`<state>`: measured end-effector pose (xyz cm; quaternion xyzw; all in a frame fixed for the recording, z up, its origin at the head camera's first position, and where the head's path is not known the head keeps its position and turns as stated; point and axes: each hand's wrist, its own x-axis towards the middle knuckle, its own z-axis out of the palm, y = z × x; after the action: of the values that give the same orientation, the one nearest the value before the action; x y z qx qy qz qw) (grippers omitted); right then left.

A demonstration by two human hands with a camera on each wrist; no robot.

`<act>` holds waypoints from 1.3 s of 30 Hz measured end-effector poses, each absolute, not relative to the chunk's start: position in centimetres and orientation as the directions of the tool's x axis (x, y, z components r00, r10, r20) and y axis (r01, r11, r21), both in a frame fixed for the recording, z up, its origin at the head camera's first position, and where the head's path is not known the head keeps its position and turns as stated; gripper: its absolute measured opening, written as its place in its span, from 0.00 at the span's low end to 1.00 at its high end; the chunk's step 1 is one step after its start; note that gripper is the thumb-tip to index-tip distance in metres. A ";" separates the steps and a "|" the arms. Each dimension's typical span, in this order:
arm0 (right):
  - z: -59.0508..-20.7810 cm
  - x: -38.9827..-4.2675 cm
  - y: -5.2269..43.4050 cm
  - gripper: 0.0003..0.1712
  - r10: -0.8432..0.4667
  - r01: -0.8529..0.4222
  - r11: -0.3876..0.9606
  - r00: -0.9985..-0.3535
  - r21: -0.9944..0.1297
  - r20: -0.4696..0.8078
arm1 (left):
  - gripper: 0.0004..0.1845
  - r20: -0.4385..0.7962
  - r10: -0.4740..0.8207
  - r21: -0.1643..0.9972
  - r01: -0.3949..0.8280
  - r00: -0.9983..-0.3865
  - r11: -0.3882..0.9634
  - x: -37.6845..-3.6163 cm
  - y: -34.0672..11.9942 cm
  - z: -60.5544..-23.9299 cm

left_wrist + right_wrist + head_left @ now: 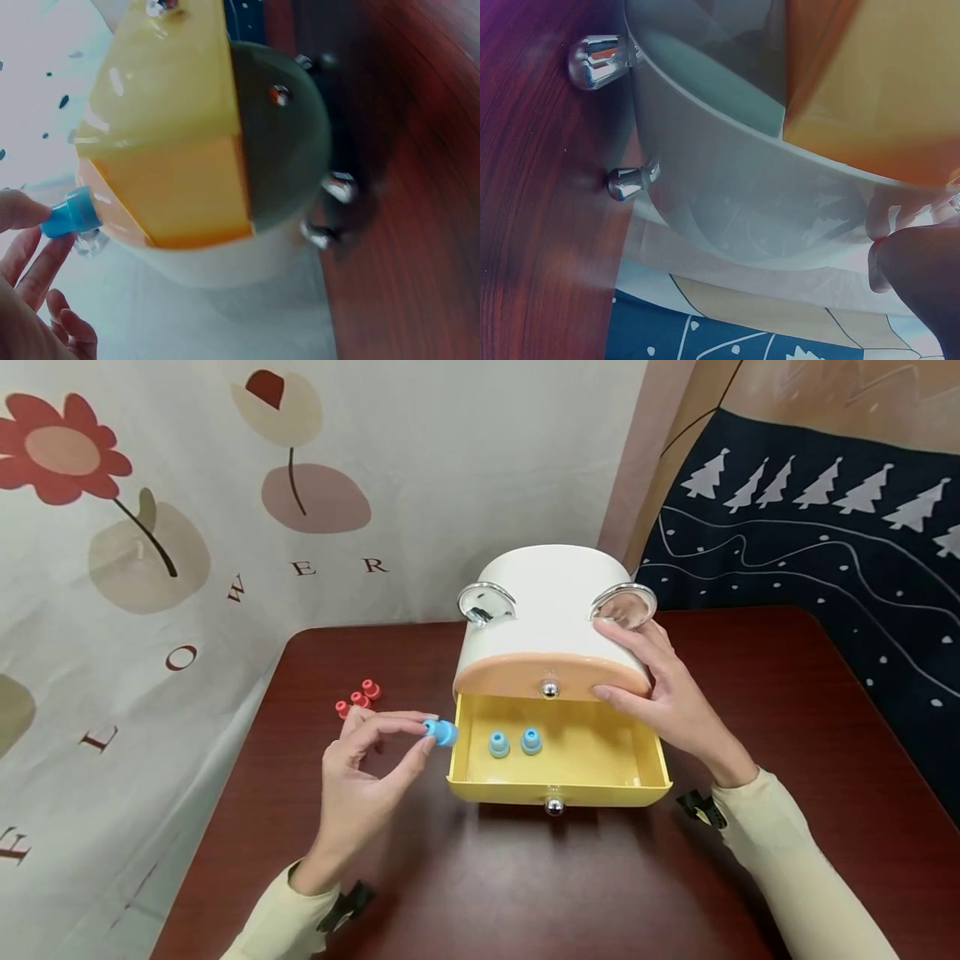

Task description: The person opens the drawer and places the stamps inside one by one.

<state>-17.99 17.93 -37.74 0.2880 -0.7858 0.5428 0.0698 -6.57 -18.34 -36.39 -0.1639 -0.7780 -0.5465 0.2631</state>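
Observation:
My left hand (367,777) pinches a small blue stepped plastic plug (441,732) between thumb and fingertips, just outside the left wall of the yellow drawer (592,768). That drawer is pulled out of a white rounded mini cabinet (555,585), and two light-blue plugs (498,744) stand inside it. In the left wrist view the pinched blue plug (73,214) appears beside the cabinet's orange top drawer front. My right hand (667,693) rests on the cabinet's right front corner, fingers extended, thumb against the orange front (517,677).
Three red plugs (361,700) lie on the dark red-brown table (337,660), behind my left hand. Two round silver ears (487,603) stick out from the cabinet top. Beneath the yellow drawer is a grey-green front (281,142). Silver feet (600,61) support the cabinet. Printed cloth hangs behind.

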 end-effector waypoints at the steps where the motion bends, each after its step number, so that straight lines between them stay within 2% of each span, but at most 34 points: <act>1: -37.7 -18.0 17.9 0.48 -0.376 -0.530 0.246 -0.824 -0.811 0.424 | 0.15 0.578 -0.019 0.768 0.536 -0.816 0.350 -6.6 -18.1 -36.3; 14: -37.6 -18.0 17.9 0.47 -0.373 -0.526 0.241 -0.826 -0.815 0.423 | 0.10 0.353 0.215 0.769 0.413 -0.911 0.488 -8.2 -15.7 -35.5; 23: -37.7 -18.1 17.8 0.47 -0.373 -0.523 0.241 -0.827 -0.817 0.420 | 0.08 0.141 0.403 0.733 0.369 -0.904 0.571 -10.9 -15.4 -34.4; 29: -37.8 -18.1 17.8 0.47 -0.377 -0.518 0.241 -0.829 -0.821 0.413 | 0.07 0.073 0.439 0.708 0.357 -0.896 0.609 -11.7 -15.1 -33.9; 39: -37.9 -18.1 17.8 0.46 -0.375 -0.515 0.241 -0.831 -0.823 0.411 | 0.08 0.080 0.413 0.617 0.370 -0.907 0.694 -11.9 -14.0 -33.9</act>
<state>-18.13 17.80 -37.89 0.2836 -0.7850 0.5471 0.0638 -11.92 -14.00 -33.93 -0.2127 -0.9199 -0.3279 -0.0324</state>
